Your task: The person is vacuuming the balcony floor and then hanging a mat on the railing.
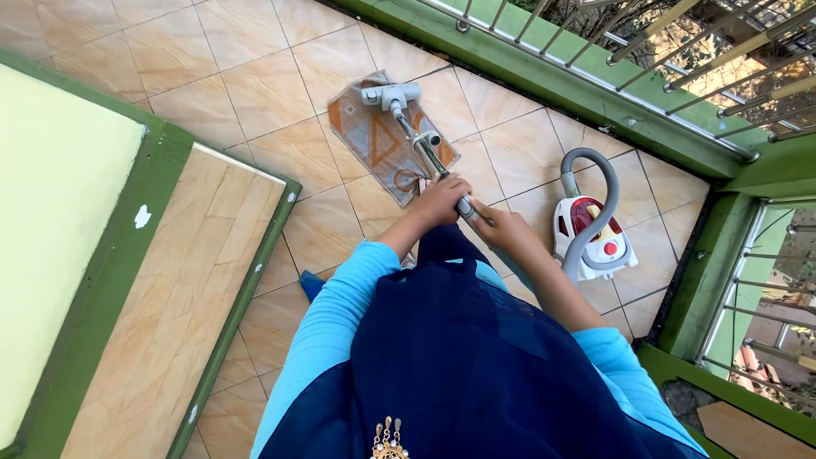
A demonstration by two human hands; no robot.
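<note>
Running down the left edge is a pale yellow wall panel (51, 238) framed in green, and beside it a raised tiled ledge (178, 314) with a green border. Beige floor tiles (255, 85) with thin grout lines cover the balcony floor beyond it. A small patterned mat (374, 140), brown and grey, lies flat on those tiles near the top centre, and the grey vacuum floor head (389, 95) rests on its far end. From the head, the vacuum wand (429, 153) slants back toward the person across the mat. The left hand (440, 201) is clenched around the wand just past the mat's near edge, and the right hand (503, 228) grips the wand's handle end close behind it, the two hands nearly touching. A grey hose (595, 212) arcs from the handle to the red and white canister vacuum (591, 242), which sits on the tiles just right of the right hand. Farther right, a green kerb (544, 76) and metal railing (680, 51) bound the balcony.
</note>
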